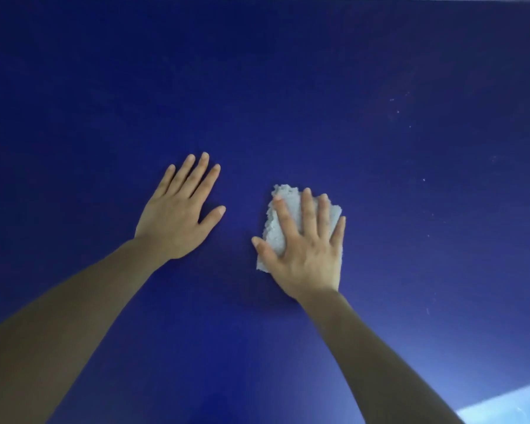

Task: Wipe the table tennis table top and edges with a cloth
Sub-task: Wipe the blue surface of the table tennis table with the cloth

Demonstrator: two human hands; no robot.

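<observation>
Right hand (pixel 306 249) flat on cloth (pixel 288 209), cloth's length pointing away, left hand (pixel 178 215) flat on blue table (pixel 288 87)

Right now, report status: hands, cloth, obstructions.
Left hand flat on table, open. Right hand pressing cloth flat, fingers spread. White specks far right. Nothing blocking.

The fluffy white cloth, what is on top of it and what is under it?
The right hand lies flat on the cloth, fingers spread. The cloth rests on the blue table top. The patch of table beneath it is covered, so dirt there cannot be seen.
</observation>
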